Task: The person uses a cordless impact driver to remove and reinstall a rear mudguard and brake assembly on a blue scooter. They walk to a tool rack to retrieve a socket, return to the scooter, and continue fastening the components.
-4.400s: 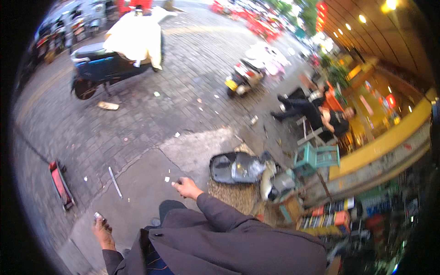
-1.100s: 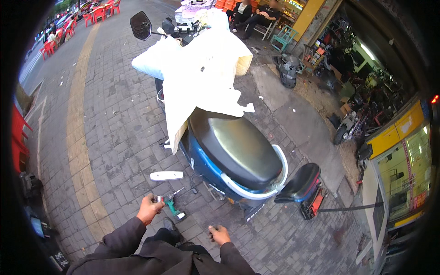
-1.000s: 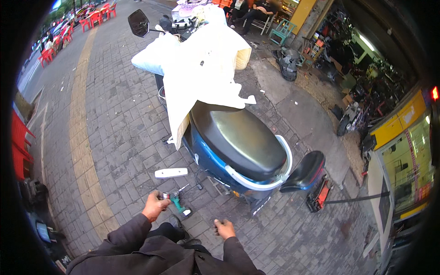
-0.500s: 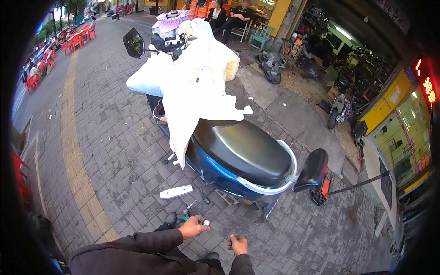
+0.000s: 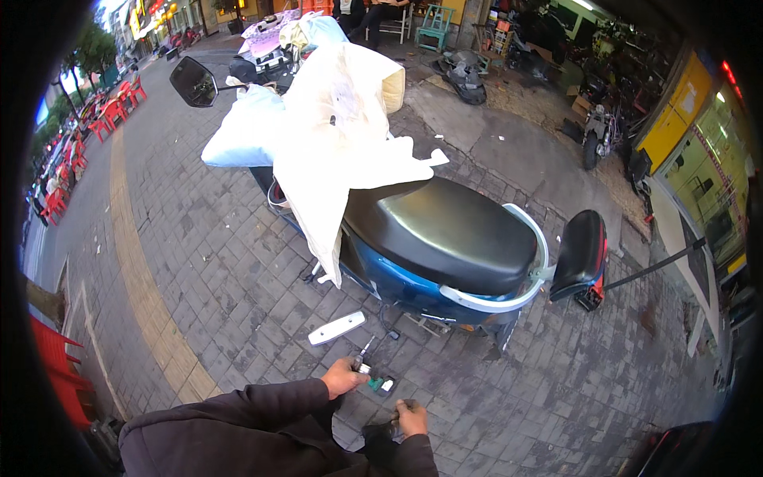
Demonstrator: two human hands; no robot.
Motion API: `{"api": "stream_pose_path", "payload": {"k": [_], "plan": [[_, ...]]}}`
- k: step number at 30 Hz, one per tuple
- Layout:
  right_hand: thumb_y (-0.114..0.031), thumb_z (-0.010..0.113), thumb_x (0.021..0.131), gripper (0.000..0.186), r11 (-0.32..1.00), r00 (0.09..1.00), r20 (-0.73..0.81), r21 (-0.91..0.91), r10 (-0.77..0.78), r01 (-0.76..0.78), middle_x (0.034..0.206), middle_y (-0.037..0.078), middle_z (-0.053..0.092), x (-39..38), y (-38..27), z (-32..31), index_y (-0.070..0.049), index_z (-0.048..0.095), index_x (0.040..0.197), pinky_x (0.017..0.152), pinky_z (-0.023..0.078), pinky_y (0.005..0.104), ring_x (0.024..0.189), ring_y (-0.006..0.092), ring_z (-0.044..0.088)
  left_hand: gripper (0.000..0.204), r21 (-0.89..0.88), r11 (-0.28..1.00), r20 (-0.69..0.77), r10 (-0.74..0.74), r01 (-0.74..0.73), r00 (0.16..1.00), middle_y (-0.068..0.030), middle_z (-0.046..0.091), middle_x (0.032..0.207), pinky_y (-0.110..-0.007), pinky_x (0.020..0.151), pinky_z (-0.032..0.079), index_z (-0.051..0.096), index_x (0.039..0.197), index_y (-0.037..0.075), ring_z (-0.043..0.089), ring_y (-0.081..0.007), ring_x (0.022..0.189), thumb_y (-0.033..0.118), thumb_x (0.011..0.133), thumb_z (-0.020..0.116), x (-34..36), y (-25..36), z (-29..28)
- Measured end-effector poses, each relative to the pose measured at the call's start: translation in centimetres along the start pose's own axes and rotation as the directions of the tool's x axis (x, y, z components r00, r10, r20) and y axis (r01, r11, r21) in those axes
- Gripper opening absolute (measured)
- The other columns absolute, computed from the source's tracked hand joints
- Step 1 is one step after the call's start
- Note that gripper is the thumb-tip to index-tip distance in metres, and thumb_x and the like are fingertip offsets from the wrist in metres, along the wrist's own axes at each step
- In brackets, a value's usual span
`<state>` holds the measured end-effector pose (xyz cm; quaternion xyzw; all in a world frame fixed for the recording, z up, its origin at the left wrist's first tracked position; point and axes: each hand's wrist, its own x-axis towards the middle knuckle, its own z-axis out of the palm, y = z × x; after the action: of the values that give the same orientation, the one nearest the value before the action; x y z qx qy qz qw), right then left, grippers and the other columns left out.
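My left hand (image 5: 342, 378) is closed, with a small white piece (image 5: 363, 369) at its fingertips; its exact kind is too small to tell. Just beyond it a green tool with a thin metal shaft (image 5: 368, 346) lies on the paving, partly hidden by that hand. To the right, my right hand (image 5: 411, 417) has its fingers curled together; whatever they may hold is hidden. Ahead lies a long white panel (image 5: 337, 327). Past it stands a blue electric scooter (image 5: 397, 274) with a black seat (image 5: 457, 234), its front draped in a pale cover (image 5: 318, 151).
A padded backrest (image 5: 582, 248) sticks out behind the seat. A wing mirror (image 5: 193, 83) juts from the scooter's front. Red chairs (image 5: 111, 115) line the left, and a red plastic chair (image 5: 60, 381) stands close by. An open workshop with a dismantled vehicle (image 5: 596, 131) is at the right.
The view has shifted, so the scooter sits farther right and higher. My left hand has moved closer to the tool on the ground. My right hand stays curled.
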<state>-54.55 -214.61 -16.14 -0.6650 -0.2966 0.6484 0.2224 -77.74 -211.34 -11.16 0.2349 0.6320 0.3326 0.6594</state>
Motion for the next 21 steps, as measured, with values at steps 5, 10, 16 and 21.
{"api": "stream_pose_path", "payload": {"k": [5,10,16,21], "plan": [[-0.016,0.071,0.085,0.028,0.993,0.977,0.181,0.058,-0.113,0.104,0.077,0.009,0.064,1.3,-1.5,-0.6,0.005,0.061,0.100,0.055,0.045,0.0266,0.064,0.0133,0.059,0.024,0.105,0.994,-0.004,0.038,-0.037,0.999,-0.0049,0.060,0.077,-0.028,0.055,0.045,0.060,0.089,-0.001,0.056,-0.0125,0.065,0.009,0.074,0.076,0.8,-1.8,4.1],[-0.012,0.073,0.078,0.033,0.865,0.914,0.205,-0.302,-0.351,0.400,0.093,0.015,0.068,4.5,-0.7,-0.1,0.006,0.058,0.102,0.075,0.052,0.0336,0.087,0.0203,0.065,0.024,-0.025,0.999,-0.063,-0.029,0.027,0.998,-0.0094,0.064,0.082,-0.030,0.060,0.048,0.061,0.093,-0.003,0.060,-0.0152,0.070,0.006,0.074,0.073,3.4,-4.6,7.6],[-0.016,0.066,0.075,0.032,0.843,0.928,0.079,-0.396,-0.363,0.364,0.092,0.024,0.068,11.9,6.3,0.2,0.006,0.062,0.098,0.075,0.051,0.0407,0.086,0.0360,0.067,0.013,-0.069,0.992,-0.043,-0.105,0.102,0.993,-0.0051,0.062,0.079,-0.028,0.056,0.042,0.061,0.089,0.001,0.056,-0.0128,0.067,0.007,0.080,0.068,11.2,-13.2,8.8],[-0.021,0.067,0.076,0.032,0.901,0.959,0.039,-0.334,-0.280,0.277,0.091,0.026,0.066,21.0,14.4,0.9,0.004,0.060,0.094,0.077,0.051,0.0449,0.091,0.0415,0.064,0.017,-0.096,0.990,-0.103,-0.117,0.107,0.988,-0.0064,0.062,0.081,-0.030,0.062,0.047,0.059,0.091,0.000,0.059,-0.0143,0.071,0.004,0.078,0.069,20.5,-22.7,8.7]]}}
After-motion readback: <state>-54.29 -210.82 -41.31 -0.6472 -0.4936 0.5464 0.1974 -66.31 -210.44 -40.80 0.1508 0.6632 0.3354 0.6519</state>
